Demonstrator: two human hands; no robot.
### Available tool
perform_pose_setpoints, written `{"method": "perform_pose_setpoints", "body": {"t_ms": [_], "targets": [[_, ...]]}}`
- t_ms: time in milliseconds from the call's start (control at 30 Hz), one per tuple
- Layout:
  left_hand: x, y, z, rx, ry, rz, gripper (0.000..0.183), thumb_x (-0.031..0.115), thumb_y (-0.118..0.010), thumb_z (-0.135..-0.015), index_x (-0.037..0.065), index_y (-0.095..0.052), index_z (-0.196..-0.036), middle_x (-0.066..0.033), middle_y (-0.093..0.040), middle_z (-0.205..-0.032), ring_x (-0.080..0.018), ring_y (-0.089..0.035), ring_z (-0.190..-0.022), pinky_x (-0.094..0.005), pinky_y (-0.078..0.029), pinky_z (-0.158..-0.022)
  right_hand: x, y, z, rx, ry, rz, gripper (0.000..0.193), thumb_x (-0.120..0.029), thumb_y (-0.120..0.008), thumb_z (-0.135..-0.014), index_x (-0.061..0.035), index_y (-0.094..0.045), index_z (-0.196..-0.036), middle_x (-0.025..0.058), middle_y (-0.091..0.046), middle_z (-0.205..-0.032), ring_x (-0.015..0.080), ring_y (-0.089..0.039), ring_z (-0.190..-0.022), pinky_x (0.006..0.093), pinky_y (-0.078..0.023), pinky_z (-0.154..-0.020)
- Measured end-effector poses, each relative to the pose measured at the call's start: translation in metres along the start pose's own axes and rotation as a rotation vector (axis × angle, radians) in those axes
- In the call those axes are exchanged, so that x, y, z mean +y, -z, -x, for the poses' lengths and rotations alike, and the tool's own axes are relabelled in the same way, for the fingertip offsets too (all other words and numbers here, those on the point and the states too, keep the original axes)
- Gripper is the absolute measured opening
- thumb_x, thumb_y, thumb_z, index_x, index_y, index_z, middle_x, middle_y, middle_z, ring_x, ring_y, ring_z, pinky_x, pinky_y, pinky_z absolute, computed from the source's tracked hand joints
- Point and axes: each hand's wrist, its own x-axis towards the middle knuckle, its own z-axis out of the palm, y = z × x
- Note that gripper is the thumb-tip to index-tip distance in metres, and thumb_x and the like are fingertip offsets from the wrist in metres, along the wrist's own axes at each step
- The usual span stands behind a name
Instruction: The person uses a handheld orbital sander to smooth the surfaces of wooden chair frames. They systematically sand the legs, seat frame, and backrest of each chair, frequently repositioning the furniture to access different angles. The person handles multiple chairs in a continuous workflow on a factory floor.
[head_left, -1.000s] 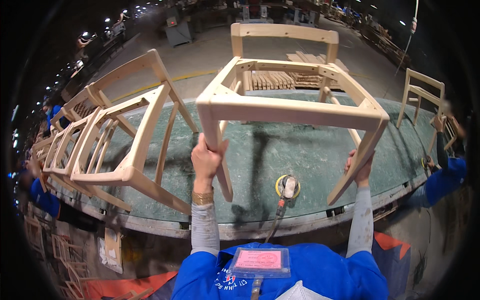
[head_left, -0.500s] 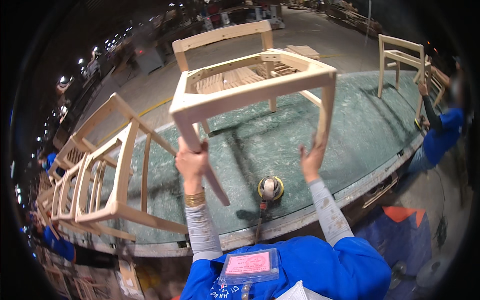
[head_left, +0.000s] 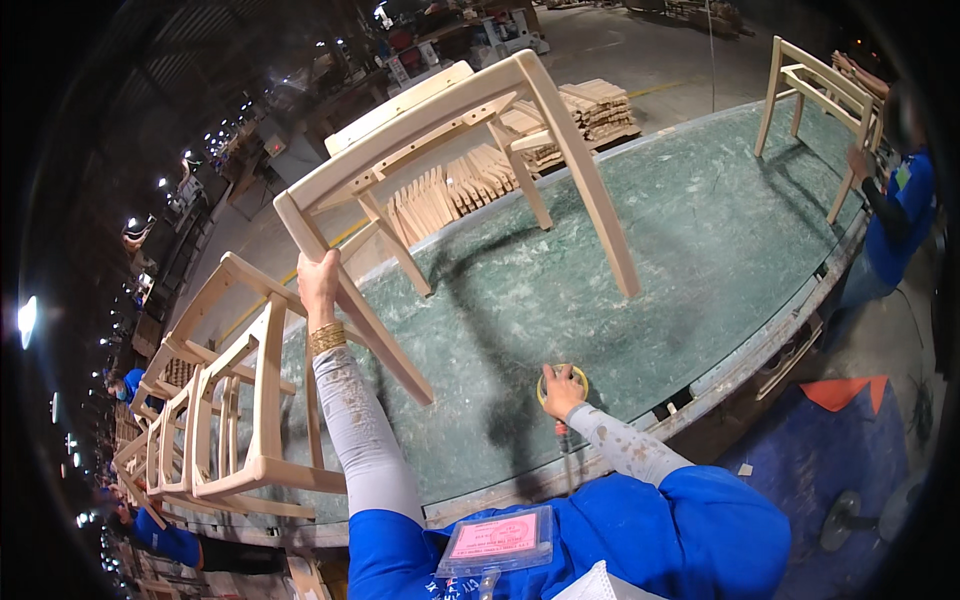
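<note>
Chair frame of pale wood (head_left: 400, 132) is toward the table's (head_left: 720, 250) far edge, left hand (head_left: 320, 285) gripping its leg (head_left: 385, 343), right hand (head_left: 563, 390) cupping a yellow-rimmed sander (head_left: 584, 380). Slack left grip might topple the frame.

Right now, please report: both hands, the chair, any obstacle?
Left hand gripping chair by one leg. Right hand on sander. Chair legs-down over green tabletop. Other chair frames close on left.

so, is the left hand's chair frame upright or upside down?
Upright: the chair frame has its legs pointing down, backrest up. Whether it leans slightly: cannot tell.
</note>
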Motion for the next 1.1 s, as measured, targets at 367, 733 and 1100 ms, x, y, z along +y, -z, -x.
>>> {"method": "perform_pose_setpoints", "body": {"t_ms": [367, 733, 1100], "targets": [[0.007, -0.024, -0.024, 0.199, 0.072, 0.129, 0.045, 0.034, -0.061, -0.068, 0.0, -0.059, -0.096, -0.0184, -0.065, -0.087, -0.0326, -0.062, -0.087, -0.0383, -0.046, -0.08, 0.013, 0.005, 0.002, 0.055, 0.049, -0.055, 0.073, -0.015, -0.07, -0.065, -0.0269, -0.038, -0.13, 0.0245, -0.041, -0.117, 0.0432, -0.06, -0.087, 0.0471, -0.05, -0.074], [0.009, -0.027, -0.02, 0.251, 0.094, 0.08, 0.045, 0.04, -0.062, -0.07, 0.002, -0.06, -0.095, -0.019, -0.066, -0.09, -0.0357, -0.063, -0.089, -0.0426, -0.046, -0.08, 0.02, 0.204, 0.041, 0.614, 0.456, -0.419, 0.067, -0.017, -0.073, -0.064, -0.0251, -0.047, -0.126, 0.015, -0.047, -0.105, 0.0366, -0.058, -0.092, 0.0422, -0.051, -0.078], [0.011, -0.031, -0.002, 0.245, 0.052, 0.222, 0.039, 0.038, -0.064, -0.069, 0.007, -0.062, -0.092, -0.0138, -0.068, -0.083, -0.0323, -0.064, -0.085, -0.0407, -0.048, -0.076, -0.05, 0.458, -0.107, 1.081, 0.282, -0.047, 0.066, -0.029, -0.072, -0.068, -0.0321, -0.044, -0.128, 0.0211, -0.049, -0.107, 0.0424, -0.058, -0.091, 0.0469, -0.049, -0.082]]}}
